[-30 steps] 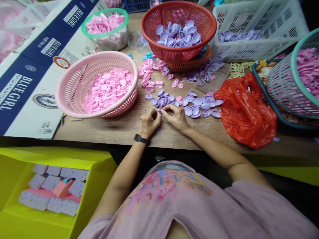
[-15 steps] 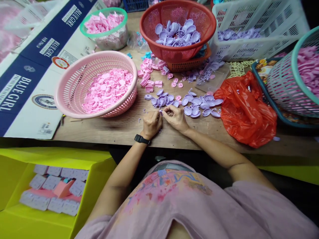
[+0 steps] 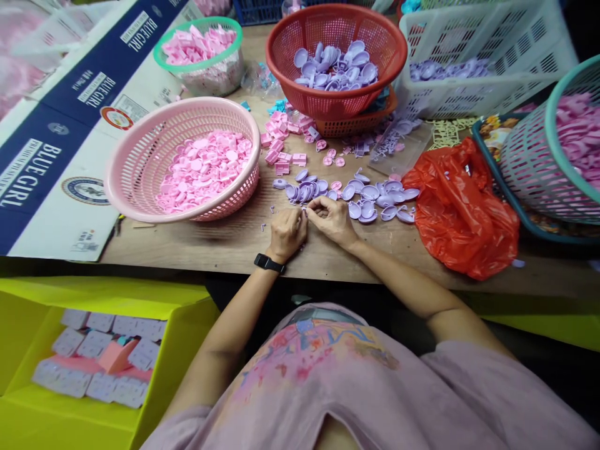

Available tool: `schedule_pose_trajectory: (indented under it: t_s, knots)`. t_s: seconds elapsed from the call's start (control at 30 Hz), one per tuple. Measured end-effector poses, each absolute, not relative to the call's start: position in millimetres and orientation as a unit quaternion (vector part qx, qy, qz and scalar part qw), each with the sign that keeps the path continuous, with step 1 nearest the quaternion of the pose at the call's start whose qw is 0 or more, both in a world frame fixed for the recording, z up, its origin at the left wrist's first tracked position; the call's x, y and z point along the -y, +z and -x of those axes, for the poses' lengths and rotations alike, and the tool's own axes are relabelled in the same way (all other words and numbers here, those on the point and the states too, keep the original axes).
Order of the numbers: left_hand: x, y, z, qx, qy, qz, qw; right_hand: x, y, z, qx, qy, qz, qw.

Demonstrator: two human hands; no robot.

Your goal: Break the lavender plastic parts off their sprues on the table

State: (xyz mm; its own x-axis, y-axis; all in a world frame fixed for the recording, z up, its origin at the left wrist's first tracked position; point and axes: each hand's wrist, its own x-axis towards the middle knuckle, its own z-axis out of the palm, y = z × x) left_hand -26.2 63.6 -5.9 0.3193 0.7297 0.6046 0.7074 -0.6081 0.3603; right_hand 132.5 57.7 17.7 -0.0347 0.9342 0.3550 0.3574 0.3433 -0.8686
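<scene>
My left hand (image 3: pixel 287 232) and my right hand (image 3: pixel 334 220) meet over the wooden table (image 3: pixel 225 240), fingers curled and pinched together on a small purple plastic piece (image 3: pixel 304 213) between them. A black watch sits on my left wrist. Just beyond my fingers lies a scatter of purple round plastic parts (image 3: pixel 363 199). A pink basket (image 3: pixel 140 169) of pink round parts stands to the left of my hands.
A red basket (image 3: pixel 290 56) holds purple parts at the back. Loose pink blocks (image 3: pixel 281 153) lie in front of it. A red plastic bag (image 3: pixel 462 209) lies right. White crate (image 3: pixel 515 44), teal-rimmed basket (image 3: pixel 529 169), cardboard sheet (image 3: pixel 60 144), yellow box (image 3: pixel 28 325) surround.
My left hand has shifted slightly right and closed up against my right hand; both keep working the small purple piece in the same spot.
</scene>
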Motion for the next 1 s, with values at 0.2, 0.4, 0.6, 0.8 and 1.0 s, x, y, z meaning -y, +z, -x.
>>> schedule_pose_trajectory:
  t_s: [0.2, 0.4, 0.6, 0.8, 1.0]
  knots:
    - [-64.2, 0.6, 28.2, -0.474, 0.403, -0.782, 0.033, -67.7, 34.4, -159.8, 0.679, 0.151, 0.544, 0.469]
    - [-91.5, 4.8, 33.3, -0.501, 0.381, -0.776, 0.048, -82.2, 31.0, -215.2, 0.668, -0.014, 0.635, 0.388]
    - [-120.6, 2.7, 36.0, -0.525, 0.305, -0.792, 0.055, -82.9, 21.2, -234.7, 0.639, -0.061, 0.666, 0.380]
    - [-113.0, 5.1, 40.4, -0.542, 0.339, -0.768, 0.035, -74.5, 31.8, -192.6, 0.739, 0.037, 0.570, 0.357]
    - [-87.6, 14.8, 51.1, -0.548, 0.388, -0.739, 0.055, -71.1, 8.4, -149.2, 0.832, 0.144, 0.445, 0.298]
